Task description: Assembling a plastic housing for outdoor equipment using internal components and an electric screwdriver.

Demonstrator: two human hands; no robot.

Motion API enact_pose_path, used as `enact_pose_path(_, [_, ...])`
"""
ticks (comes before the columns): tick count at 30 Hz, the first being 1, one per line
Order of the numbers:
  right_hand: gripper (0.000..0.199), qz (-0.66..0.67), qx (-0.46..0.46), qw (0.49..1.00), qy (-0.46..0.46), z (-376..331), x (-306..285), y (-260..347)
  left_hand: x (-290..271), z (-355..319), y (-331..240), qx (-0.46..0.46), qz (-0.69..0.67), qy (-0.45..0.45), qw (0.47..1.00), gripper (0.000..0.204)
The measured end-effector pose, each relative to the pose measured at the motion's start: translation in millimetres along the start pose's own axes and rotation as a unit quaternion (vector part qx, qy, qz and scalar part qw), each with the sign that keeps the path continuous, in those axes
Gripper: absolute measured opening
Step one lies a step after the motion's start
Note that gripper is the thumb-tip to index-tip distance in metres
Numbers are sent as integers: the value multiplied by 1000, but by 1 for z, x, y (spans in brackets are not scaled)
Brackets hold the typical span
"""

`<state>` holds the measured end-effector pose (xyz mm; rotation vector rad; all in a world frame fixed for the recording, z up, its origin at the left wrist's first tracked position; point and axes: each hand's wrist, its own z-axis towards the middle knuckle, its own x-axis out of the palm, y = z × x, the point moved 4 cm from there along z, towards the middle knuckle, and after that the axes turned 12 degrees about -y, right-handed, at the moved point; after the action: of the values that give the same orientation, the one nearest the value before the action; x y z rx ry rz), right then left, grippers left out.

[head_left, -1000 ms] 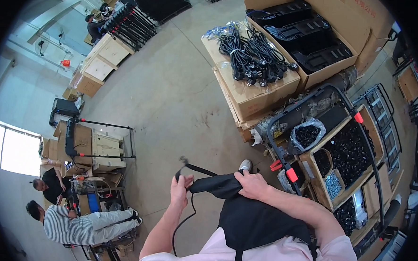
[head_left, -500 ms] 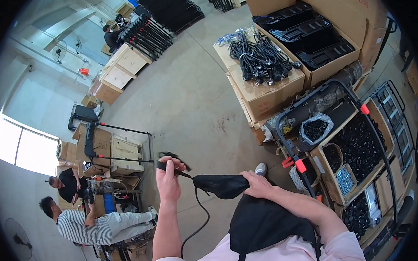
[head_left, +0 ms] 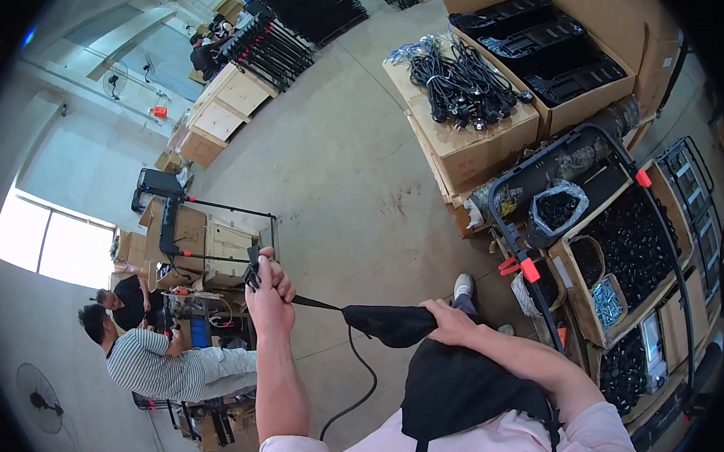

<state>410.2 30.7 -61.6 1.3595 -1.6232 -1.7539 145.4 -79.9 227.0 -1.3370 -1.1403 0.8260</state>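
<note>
My left hand (head_left: 273,295) is closed on a black strap (head_left: 317,303), with a dark bunched end sticking out above the fingers. The strap runs taut to a black cloth pouch-like piece (head_left: 385,324). My right hand (head_left: 453,322) grips that piece at its right end, in front of my waist. From its left end a thin black cord (head_left: 373,382) loops down toward my body. A black apron (head_left: 468,387) hangs over my pink shirt. Whether the held cloth is part of the apron is hidden by my right hand.
On the right, a cart with a black frame (head_left: 506,209) carries boxes of small black parts (head_left: 627,240) and bolts (head_left: 606,302). Bundled power cords (head_left: 459,84) lie on a carton behind. Two people (head_left: 154,362) stand at a workbench on the left.
My left hand has moved left and slightly up, drawing the strap out longer and straighter. My right hand keeps its grip on the cloth. The view has shifted a little.
</note>
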Motion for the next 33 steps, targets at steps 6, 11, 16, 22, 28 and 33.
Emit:
enact_pose_path(6, [85,-125,-20,988,83,3,-5,-10,22,-54,-8,-11,77,88,993,23])
enact_pose_path(11, [63,-81,93,992,17,-16,-41,-67,-5,-65,31,63,207,113,970,13])
enact_pose_path(16, [46,127,268,943,-148,-120,-83,-114,-62,-58,80,110,314,117,936,13])
enact_pose_path(22, [37,197,278,875,-343,-308,-57,-136,-96,-88,84,93,433,146,885,18])
enact_pose_path(28, [35,241,304,840,-379,-363,-11,-148,-112,-132,88,1,486,220,846,17])
enact_pose_path(33, [34,189,291,890,-296,-356,-28,-158,-125,-194,84,-62,516,286,805,19])
